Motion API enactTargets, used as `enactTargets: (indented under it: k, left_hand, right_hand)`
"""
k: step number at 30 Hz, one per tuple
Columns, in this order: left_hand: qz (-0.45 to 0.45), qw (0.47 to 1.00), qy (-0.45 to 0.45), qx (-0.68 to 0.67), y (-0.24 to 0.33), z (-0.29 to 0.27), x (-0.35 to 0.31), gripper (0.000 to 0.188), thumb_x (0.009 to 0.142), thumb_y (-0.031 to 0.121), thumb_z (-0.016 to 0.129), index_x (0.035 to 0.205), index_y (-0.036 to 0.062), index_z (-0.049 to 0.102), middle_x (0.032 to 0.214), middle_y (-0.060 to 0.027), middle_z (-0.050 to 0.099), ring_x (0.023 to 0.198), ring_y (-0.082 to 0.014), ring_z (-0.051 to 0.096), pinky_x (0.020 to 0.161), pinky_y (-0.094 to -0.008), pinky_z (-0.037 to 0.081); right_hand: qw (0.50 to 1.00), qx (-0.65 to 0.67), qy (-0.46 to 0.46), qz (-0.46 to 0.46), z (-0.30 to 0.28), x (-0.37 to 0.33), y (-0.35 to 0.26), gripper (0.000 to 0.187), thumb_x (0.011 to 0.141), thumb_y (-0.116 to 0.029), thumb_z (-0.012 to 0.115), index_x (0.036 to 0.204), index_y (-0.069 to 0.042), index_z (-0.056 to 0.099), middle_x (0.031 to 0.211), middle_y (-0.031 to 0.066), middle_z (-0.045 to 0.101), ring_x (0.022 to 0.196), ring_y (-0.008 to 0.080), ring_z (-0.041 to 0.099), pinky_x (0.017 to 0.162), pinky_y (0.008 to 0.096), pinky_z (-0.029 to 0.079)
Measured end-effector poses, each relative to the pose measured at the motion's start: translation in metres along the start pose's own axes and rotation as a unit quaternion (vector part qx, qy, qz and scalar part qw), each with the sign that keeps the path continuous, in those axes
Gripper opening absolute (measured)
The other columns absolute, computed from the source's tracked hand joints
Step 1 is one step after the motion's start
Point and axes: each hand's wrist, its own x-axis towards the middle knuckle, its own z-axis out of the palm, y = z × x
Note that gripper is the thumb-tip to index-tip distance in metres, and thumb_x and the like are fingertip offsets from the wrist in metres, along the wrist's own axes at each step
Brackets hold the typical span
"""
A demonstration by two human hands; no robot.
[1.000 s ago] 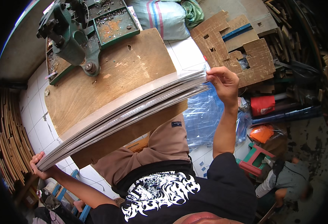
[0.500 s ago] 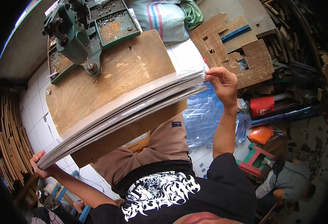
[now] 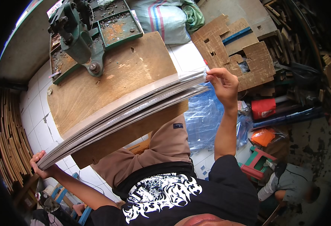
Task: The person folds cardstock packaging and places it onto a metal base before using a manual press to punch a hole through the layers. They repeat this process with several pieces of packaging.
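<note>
Green press [image 3: 78, 49] appears slightly farther right in view; sheet stack [image 3: 127, 110] remains nearly unchanged over the wooden board [image 3: 146, 54]. Long axis: lower left to upper right. Left hand [image 3: 42, 171] grips 1 end; right hand [image 3: 225, 86] pinches the other.

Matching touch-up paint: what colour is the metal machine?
The machine is dark green, best seen in the head view.

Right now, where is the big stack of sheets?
In the head view, the stack of sheets slants across the middle, over part of the wooden board, between the left hand at its left end and the right hand at its right.
</note>
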Motion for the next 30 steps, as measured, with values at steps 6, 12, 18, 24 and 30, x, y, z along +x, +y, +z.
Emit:
enactTargets:
  k: [6, 12, 18, 24, 30]
  left_hand:
    - [-0.007, 1.000, -0.014, -0.026, -0.003, -0.007, 0.001, 0.035, 0.096, 0.026, 0.035, 0.084, 0.0012, 0.055, 0.074, -0.0166, 0.059, 0.074, -0.0267, 0.057, 0.076, -0.0401, 0.045]
    - [0.004, 1.000, -0.007, -0.004, -0.003, -0.008, 0.000, 0.037, 0.097, 0.027, 0.032, 0.085, 0.0015, 0.056, 0.074, -0.0163, 0.058, 0.075, -0.0268, 0.056, 0.077, -0.0409, 0.044]
    - [0.002, 1.000, -0.019, -0.011, -0.004, -0.010, 0.001, 0.037, 0.097, 0.028, 0.032, 0.086, 0.0014, 0.056, 0.075, -0.0167, 0.058, 0.075, -0.0272, 0.056, 0.077, -0.0413, 0.044]
    - [0.004, 1.000, -0.015, -0.014, -0.003, -0.008, 0.001, 0.037, 0.096, 0.026, 0.032, 0.086, 0.0009, 0.056, 0.074, -0.0167, 0.058, 0.075, -0.0274, 0.057, 0.077, -0.0413, 0.045]
    - [0.000, 1.000, -0.006, -0.021, -0.004, -0.010, 0.002, 0.036, 0.096, 0.027, 0.033, 0.085, 0.0009, 0.056, 0.074, -0.0169, 0.058, 0.075, -0.0275, 0.057, 0.078, -0.0410, 0.045]
  right_hand:
    - [0.997, 0.071, -0.003, 0.042, -0.002, -0.005, -0.004, 0.011, 0.087, 0.002, 0.066, 0.098, 0.004, 0.065, 0.082, 0.0094, 0.069, 0.076, 0.0137, 0.068, 0.069, 0.0248, 0.055]
    - [0.995, 0.084, -0.018, 0.054, -0.003, -0.005, -0.008, 0.013, 0.089, 0.002, 0.064, 0.102, 0.004, 0.064, 0.086, 0.0107, 0.068, 0.080, 0.0154, 0.069, 0.073, 0.0266, 0.056]
    - [0.994, 0.096, -0.025, 0.053, -0.004, -0.005, -0.007, 0.015, 0.089, 0.002, 0.064, 0.103, 0.005, 0.064, 0.088, 0.0107, 0.068, 0.083, 0.0155, 0.068, 0.075, 0.0275, 0.057]
    - [0.993, 0.100, -0.024, 0.056, -0.003, -0.006, -0.005, 0.016, 0.088, 0.002, 0.065, 0.104, 0.005, 0.064, 0.090, 0.0107, 0.068, 0.083, 0.0151, 0.068, 0.075, 0.0270, 0.056]
    - [0.994, 0.082, -0.019, 0.065, -0.001, -0.004, -0.007, 0.016, 0.088, 0.002, 0.066, 0.104, 0.004, 0.064, 0.090, 0.0103, 0.068, 0.082, 0.0151, 0.068, 0.074, 0.0259, 0.056]
